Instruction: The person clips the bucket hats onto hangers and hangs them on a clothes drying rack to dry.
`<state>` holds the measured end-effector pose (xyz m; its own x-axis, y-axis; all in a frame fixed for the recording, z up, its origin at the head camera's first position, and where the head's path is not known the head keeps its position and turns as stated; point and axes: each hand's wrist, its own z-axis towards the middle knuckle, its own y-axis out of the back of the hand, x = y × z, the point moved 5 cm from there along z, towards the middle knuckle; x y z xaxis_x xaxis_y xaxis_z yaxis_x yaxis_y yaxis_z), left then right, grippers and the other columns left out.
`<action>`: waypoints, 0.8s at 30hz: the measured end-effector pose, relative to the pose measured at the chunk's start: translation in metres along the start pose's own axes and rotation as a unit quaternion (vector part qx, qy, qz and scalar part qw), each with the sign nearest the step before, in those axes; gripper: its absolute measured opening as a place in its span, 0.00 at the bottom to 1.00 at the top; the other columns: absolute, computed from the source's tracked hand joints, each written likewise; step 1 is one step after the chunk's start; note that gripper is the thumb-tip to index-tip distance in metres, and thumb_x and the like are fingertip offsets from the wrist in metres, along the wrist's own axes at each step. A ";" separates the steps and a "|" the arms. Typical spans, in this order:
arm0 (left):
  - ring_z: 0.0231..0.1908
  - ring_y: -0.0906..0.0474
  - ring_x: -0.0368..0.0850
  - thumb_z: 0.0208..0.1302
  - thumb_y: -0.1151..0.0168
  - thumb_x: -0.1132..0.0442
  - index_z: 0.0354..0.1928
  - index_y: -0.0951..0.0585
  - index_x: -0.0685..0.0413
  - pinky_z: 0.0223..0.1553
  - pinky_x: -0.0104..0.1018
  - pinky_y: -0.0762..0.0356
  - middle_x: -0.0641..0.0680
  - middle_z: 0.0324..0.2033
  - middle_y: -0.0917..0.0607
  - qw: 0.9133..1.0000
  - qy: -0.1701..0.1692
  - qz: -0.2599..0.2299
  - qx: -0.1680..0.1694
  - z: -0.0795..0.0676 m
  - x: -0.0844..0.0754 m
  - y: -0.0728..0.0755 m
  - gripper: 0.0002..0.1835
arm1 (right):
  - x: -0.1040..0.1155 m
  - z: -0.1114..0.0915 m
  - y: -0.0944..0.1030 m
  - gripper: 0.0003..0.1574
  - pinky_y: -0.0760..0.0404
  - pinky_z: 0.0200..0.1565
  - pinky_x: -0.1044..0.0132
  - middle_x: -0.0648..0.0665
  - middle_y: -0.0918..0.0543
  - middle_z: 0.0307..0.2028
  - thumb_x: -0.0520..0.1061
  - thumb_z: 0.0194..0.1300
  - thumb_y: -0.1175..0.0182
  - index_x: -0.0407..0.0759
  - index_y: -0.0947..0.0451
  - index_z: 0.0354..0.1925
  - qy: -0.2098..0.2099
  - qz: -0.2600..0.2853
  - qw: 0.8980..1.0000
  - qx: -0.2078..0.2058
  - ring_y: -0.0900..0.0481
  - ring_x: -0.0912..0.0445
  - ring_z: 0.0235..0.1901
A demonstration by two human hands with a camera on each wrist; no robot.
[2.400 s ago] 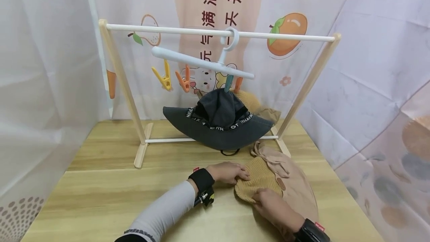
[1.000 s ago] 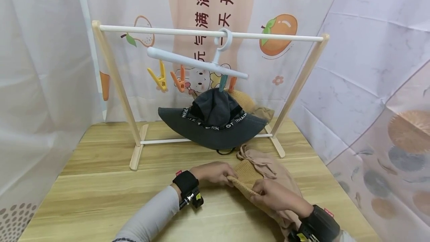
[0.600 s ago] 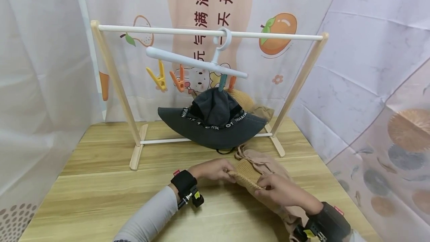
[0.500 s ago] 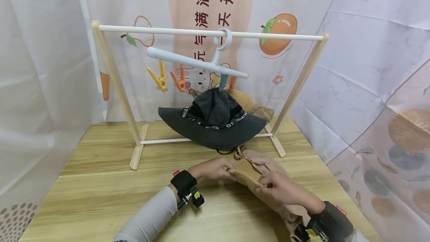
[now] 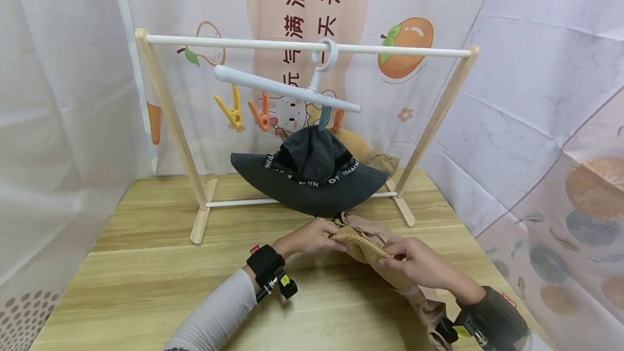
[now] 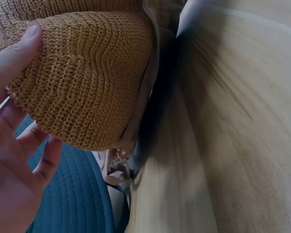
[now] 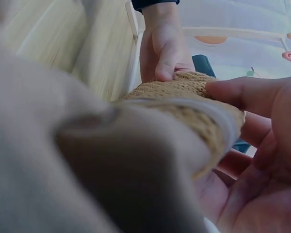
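Observation:
A hat with a tan knitted crown (image 5: pixel 359 244) and a beige cloth brim (image 5: pixel 429 307) is raised off the table between both hands. My left hand (image 5: pixel 312 236) pinches the left edge of the crown; in the left wrist view its thumb lies over the knit (image 6: pixel 87 77), with fingers beneath. My right hand (image 5: pixel 419 260) pinches the crown's right edge between thumb and fingers, also seen in the right wrist view, where the blurred brim (image 7: pixel 131 160) hides much. Behind, a dark bucket hat (image 5: pixel 312 194) hangs from a teal clip (image 5: pixel 325 118).
A wooden rack (image 5: pixel 170 118) with a white rod stands on the table (image 5: pixel 146 286). From it tilts a pale hanger (image 5: pixel 273 86) bearing yellow (image 5: pixel 231 108) and orange clips (image 5: pixel 261 112). Another tan hat (image 5: pixel 353 142) hangs behind the dark one, by an orange clip (image 5: pixel 338 121).
The knitted hat, flat on the table at first, is now lifted and tilted up, its brim hanging towards the person. Both hands have risen a little towards the rack, the right one also moving rightward.

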<state>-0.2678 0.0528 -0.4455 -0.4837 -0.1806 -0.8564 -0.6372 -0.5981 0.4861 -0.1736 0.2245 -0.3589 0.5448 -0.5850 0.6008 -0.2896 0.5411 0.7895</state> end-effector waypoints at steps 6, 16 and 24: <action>0.26 0.34 0.34 0.53 0.33 0.56 0.18 0.22 0.54 0.29 0.25 0.35 0.45 0.24 0.26 0.999 -0.034 0.030 -0.020 0.001 -0.011 0.002 0.13 | 0.001 -0.003 0.008 0.22 0.29 0.26 0.69 0.54 0.28 0.24 0.43 0.63 0.41 0.46 0.35 0.14 -0.008 0.019 1.000 0.009 0.32 0.64 0.25; 0.25 0.38 0.36 0.53 0.33 0.57 0.17 0.24 0.61 0.30 0.29 0.38 0.44 0.19 0.30 0.996 -0.059 0.023 -0.060 -0.001 -0.027 0.008 0.17 | 0.003 -0.003 0.018 0.15 0.27 0.28 0.69 0.52 0.23 0.27 0.45 0.64 0.42 0.50 0.25 0.20 -0.004 0.024 0.999 0.020 0.29 0.63 0.29; 0.27 0.31 0.34 0.54 0.33 0.59 0.29 0.15 0.54 0.30 0.26 0.35 0.51 0.28 0.15 0.995 -0.064 -0.026 -0.074 -0.003 -0.035 0.012 0.05 | 0.006 0.000 0.026 0.22 0.29 0.26 0.69 0.57 0.32 0.22 0.42 0.63 0.42 0.48 0.36 0.15 0.016 0.018 1.000 0.004 0.33 0.64 0.24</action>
<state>-0.2569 0.0496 -0.4100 -0.5314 -0.0503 -0.8457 -0.5723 -0.7147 0.4021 -0.1777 0.2354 -0.3353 0.5590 -0.5450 0.6249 -0.3159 0.5569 0.7682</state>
